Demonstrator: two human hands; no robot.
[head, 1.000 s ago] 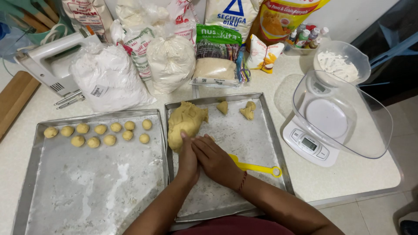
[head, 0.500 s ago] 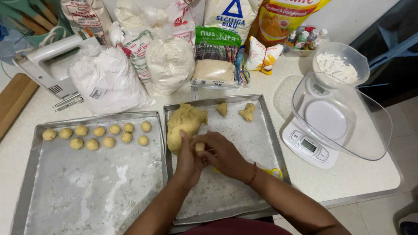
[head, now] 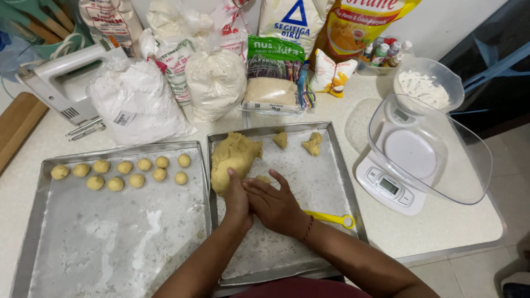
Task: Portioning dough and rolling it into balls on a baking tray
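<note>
— Between your palms, over the right-hand tray [head: 342,182], where is the dough piece [head: 263,179]?
— At twelve o'clock from your right hand [head: 279,207], just peeking out; your left hand [head: 237,201] presses alongside, fingers closed around it

— And the big lump [head: 234,157]?
— Eleven o'clock, touching your left fingertips

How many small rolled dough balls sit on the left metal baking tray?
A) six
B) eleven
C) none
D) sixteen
B: the left metal baking tray holds eleven small rolled dough balls, six in the back row and five in front, all near its far edge.
</note>
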